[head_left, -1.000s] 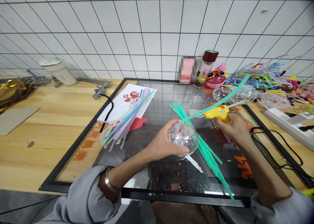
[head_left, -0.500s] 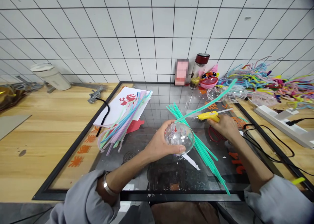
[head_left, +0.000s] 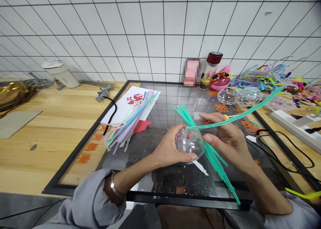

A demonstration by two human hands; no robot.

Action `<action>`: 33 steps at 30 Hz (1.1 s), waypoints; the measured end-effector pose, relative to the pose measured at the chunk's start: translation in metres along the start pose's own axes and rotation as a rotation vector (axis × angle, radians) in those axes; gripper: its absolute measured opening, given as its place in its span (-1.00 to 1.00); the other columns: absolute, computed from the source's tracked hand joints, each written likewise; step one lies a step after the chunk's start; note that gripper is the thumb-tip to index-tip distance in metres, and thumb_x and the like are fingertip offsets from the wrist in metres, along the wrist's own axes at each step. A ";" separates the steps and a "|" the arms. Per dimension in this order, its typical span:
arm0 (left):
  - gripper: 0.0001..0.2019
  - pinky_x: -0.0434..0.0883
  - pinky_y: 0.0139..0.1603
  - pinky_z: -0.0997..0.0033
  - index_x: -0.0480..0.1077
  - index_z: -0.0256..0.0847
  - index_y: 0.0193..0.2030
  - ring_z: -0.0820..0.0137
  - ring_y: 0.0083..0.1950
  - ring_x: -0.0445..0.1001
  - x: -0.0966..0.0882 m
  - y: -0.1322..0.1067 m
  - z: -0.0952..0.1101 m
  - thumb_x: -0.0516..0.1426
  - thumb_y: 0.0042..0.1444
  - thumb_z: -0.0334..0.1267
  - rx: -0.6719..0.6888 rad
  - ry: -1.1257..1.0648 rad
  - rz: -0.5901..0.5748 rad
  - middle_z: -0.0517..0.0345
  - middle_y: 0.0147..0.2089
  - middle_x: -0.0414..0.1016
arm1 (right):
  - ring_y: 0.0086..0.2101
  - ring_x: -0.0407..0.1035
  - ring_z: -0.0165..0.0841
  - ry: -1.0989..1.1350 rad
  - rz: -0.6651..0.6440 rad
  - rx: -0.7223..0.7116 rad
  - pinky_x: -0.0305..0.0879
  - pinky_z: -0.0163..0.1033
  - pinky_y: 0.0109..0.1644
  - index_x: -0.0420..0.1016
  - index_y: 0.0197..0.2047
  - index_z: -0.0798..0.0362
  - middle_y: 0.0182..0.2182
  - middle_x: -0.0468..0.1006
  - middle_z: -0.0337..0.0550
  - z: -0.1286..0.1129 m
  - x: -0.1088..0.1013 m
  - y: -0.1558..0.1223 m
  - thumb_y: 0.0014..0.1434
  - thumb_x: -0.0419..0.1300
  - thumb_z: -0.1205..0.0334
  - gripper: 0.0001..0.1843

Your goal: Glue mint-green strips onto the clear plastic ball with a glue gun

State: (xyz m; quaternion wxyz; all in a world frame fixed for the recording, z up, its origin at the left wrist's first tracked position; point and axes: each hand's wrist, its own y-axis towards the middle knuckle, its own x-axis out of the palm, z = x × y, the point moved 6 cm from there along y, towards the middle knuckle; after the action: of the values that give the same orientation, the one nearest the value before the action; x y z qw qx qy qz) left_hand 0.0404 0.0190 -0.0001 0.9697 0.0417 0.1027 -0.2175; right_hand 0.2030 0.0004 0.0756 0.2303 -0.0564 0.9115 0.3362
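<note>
My left hand [head_left: 170,147] is closed round a clear plastic ball [head_left: 190,145], thumb along its lower front. A small red mark shows on the ball's upper part. From the ball's top, a long green pipe cleaner [head_left: 240,117] bends out to the upper right. My right hand [head_left: 229,142] is beside the ball, thumb and fingers apart, with the pipe cleaner crossing by its fingers. A bit of the yellow glue gun [head_left: 226,117] shows behind that hand; most of it is hidden. Under the ball, a bundle of green pipe cleaners [head_left: 218,165] lies on the glass.
Pastel pipe cleaners [head_left: 135,118] lie over a white sheet [head_left: 117,105] at the left. Further back stand a lidded glass bottle [head_left: 209,71] and clear balls [head_left: 227,96]. A colourful pipe-cleaner heap [head_left: 271,76], a power strip [head_left: 293,128] and black cables [head_left: 278,160] are at the right.
My right hand has let go of the yellow glue gun and come left to the ball, its fingers now spread. The green pipe cleaner on the ball has tipped lower to the right.
</note>
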 end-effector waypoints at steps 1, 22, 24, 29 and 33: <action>-0.13 0.35 0.27 -0.05 0.24 -0.20 0.23 0.00 0.23 0.42 0.000 -0.001 0.002 0.45 -0.25 -0.12 0.007 0.018 0.007 -0.13 0.25 0.39 | -0.07 0.50 -0.27 0.005 0.023 -0.018 0.46 -0.11 0.00 0.54 0.06 -0.13 -0.09 0.61 -0.15 -0.006 0.001 0.001 0.27 0.24 0.22 -0.71; -0.16 0.40 0.17 0.08 0.29 -0.20 0.19 0.11 0.06 0.52 0.001 0.002 0.004 0.45 -0.28 -0.14 -0.014 0.007 0.011 -0.01 0.06 0.55 | -0.16 0.62 -0.23 -0.084 0.065 -0.258 0.60 -0.10 -0.05 0.56 0.05 -0.06 -0.14 0.70 -0.11 -0.018 0.009 -0.025 0.21 0.20 0.51 -0.60; -0.17 0.40 0.17 0.07 0.30 -0.21 0.18 0.12 0.05 0.53 0.001 0.002 0.005 0.45 -0.28 -0.15 -0.018 -0.005 0.015 0.00 0.04 0.56 | -0.13 0.61 -0.22 -0.094 0.038 -0.264 0.59 -0.09 -0.03 0.54 0.08 -0.07 -0.12 0.69 -0.11 -0.017 0.011 -0.028 0.19 0.21 0.52 -0.56; -0.17 0.39 0.16 0.06 0.31 -0.24 0.17 0.12 0.01 0.53 -0.001 0.002 0.007 0.45 -0.31 -0.14 -0.031 0.003 0.038 0.00 -0.02 0.57 | -0.14 0.61 -0.28 -0.120 0.024 -0.295 0.59 -0.20 -0.05 0.55 0.03 -0.08 -0.17 0.69 -0.16 -0.022 0.012 -0.028 0.15 0.22 0.57 -0.55; -0.18 0.41 0.09 0.12 0.32 -0.24 0.15 0.15 -0.05 0.52 -0.001 0.003 0.007 0.45 -0.31 -0.14 -0.021 0.004 0.046 0.03 -0.04 0.56 | -0.13 0.60 -0.27 -0.219 -0.039 -0.383 0.59 -0.19 -0.05 0.53 0.05 0.02 -0.19 0.69 -0.06 -0.030 0.017 -0.027 0.15 0.18 0.58 -0.56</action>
State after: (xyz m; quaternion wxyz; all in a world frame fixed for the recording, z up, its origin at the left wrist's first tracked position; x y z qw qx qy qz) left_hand 0.0421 0.0212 0.0073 0.9747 0.0343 0.1061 -0.1938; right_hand 0.1834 -0.0388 0.0721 0.3193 -0.0801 0.7992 0.5029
